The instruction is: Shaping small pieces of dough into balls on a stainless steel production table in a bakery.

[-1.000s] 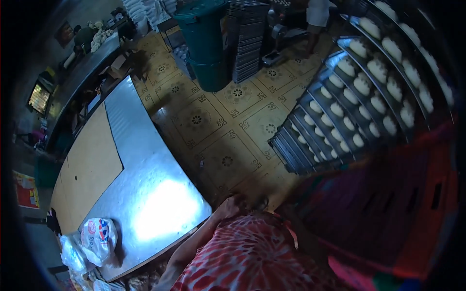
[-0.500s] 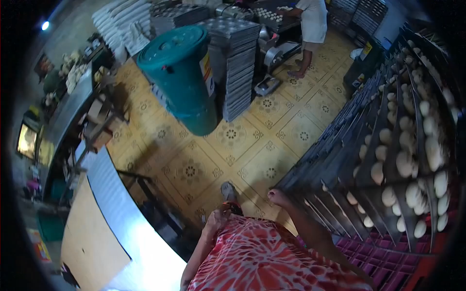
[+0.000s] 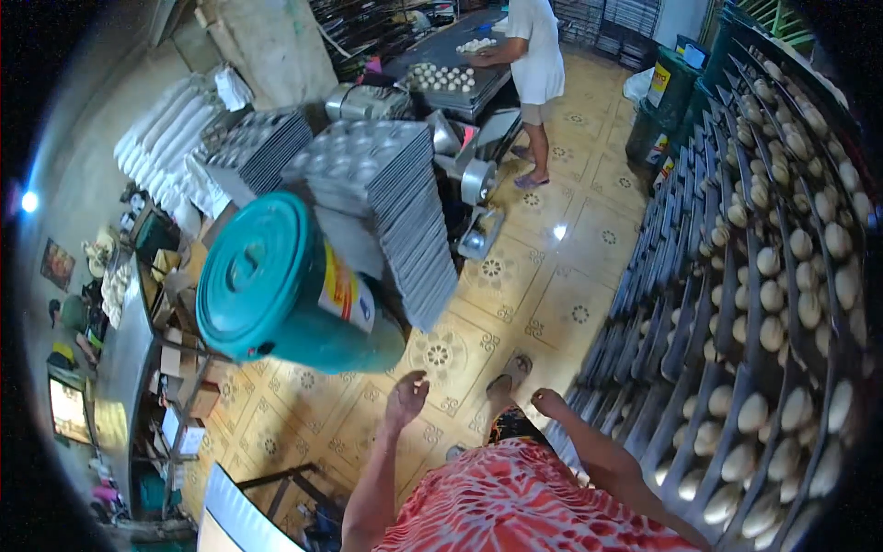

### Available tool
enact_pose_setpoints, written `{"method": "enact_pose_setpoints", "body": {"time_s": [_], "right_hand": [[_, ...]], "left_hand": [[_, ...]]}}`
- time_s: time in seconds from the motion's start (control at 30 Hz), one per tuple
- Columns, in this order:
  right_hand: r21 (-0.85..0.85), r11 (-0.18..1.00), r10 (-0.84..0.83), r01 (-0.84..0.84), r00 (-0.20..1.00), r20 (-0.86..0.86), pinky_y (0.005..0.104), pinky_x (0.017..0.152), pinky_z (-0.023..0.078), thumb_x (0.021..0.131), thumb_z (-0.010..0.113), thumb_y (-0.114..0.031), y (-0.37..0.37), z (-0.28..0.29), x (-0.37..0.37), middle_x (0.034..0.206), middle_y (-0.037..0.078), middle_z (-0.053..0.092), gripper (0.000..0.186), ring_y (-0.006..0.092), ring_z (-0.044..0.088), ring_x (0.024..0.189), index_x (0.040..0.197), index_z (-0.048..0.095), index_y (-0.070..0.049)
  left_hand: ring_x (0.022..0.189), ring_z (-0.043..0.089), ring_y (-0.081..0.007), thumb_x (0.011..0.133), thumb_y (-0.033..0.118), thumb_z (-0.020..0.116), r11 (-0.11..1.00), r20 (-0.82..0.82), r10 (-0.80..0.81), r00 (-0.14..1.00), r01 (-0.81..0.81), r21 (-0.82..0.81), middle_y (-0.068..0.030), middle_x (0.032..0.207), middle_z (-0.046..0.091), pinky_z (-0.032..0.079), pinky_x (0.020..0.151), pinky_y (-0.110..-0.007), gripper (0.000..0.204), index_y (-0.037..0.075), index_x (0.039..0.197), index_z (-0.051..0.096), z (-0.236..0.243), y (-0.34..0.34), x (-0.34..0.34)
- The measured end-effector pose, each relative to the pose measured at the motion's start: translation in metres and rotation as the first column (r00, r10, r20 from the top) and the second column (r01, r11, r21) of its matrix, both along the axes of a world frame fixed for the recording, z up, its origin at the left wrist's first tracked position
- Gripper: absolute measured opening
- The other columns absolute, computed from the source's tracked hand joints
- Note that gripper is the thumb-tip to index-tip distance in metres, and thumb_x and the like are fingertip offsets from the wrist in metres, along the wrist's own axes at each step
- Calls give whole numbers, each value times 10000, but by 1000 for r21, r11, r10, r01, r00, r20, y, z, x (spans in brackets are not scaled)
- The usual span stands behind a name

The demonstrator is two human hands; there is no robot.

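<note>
My left hand (image 3: 407, 401) hangs in front of me with its fingers loosely apart, holding nothing. It is nearest to the big green lidded bin (image 3: 248, 276), without touching it. To the right, my right hand (image 3: 550, 403) is lowered with its fingers curled in, and nothing shows in it. Close beside that hand stand tilted-looking rows of dark trays (image 3: 681, 368) bearing many pale round pieces that look like dough (image 3: 771, 294). One sandalled foot (image 3: 511, 373) is forward on the patterned yellow tile floor (image 3: 497, 317).
Behind the bin rises a tall stack of grey metal trays (image 3: 405, 212). A metal machine (image 3: 469, 179) is next to it. Farther off, a person in white (image 3: 535, 55) reaches over a dark table (image 3: 460, 46) with dough pieces. White sacks (image 3: 166, 138) line the wall. A low board (image 3: 230, 515) is near left.
I have moved forward: the bin and tray stack are closer and the pale board has slid back. My left hand has left my shirt front; my right hand has come up ahead, and the other foot leads.
</note>
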State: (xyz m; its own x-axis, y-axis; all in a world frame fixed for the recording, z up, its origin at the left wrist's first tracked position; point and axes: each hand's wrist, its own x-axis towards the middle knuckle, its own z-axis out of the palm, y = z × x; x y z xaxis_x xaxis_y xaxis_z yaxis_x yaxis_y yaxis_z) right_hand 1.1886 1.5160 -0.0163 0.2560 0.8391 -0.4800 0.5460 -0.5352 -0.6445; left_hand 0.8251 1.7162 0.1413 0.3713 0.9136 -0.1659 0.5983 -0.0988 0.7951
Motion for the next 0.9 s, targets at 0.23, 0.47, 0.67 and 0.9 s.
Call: {"method": "enact_pose_setpoints", "body": {"time_s": [0.23, 0.47, 0.67, 0.9], "right_hand": [[-239, 968, -100, 73, 990, -102, 381, 588, 561, 908, 629, -308, 63, -30, 144, 720, 139, 709, 378, 209, 690, 624, 1044, 727, 31], [-295, 785, -619, 544, 686, -383, 329, 504, 526, 909, 634, -295, 142, -18, 271, 692, 57, 648, 304, 169, 617, 557, 1050, 692, -33], [-372, 730, -682, 573, 651, -334, 344, 566, 540, 918, 655, -292, 214, -32, 367, 788, 66, 668, 325, 177, 635, 638, 1103, 673, -27], [-348, 669, -724, 656, 469, -506, 376, 573, 508, 842, 729, -348, 278, -35, 529, 725, 33, 633, 267, 205, 623, 649, 879, 680, -88]], "left_hand": [[906, 730, -342, 994, 309, 555, 703, -610, -686, 397, 580, -412, -177, 969, 747, 568, 827, -445, 336, 36, 1074, 733, -150, 54, 63], [887, 722, -358, 958, 285, 566, 643, -418, -87, 904, -269, -717, -181, 937, 739, 564, 817, -466, 304, 38, 1018, 734, -155, 120, 124], [870, 715, -371, 928, 264, 576, 678, -246, -92, 965, -120, -725, -185, 909, 731, 560, 809, -484, 278, 40, 969, 735, -194, 281, 315], [912, 708, -401, 864, 215, 579, 701, -349, -713, 608, 629, -337, -209, 960, 730, 548, 832, -539, 262, 28, 944, 742, -173, 541, 654]]}}
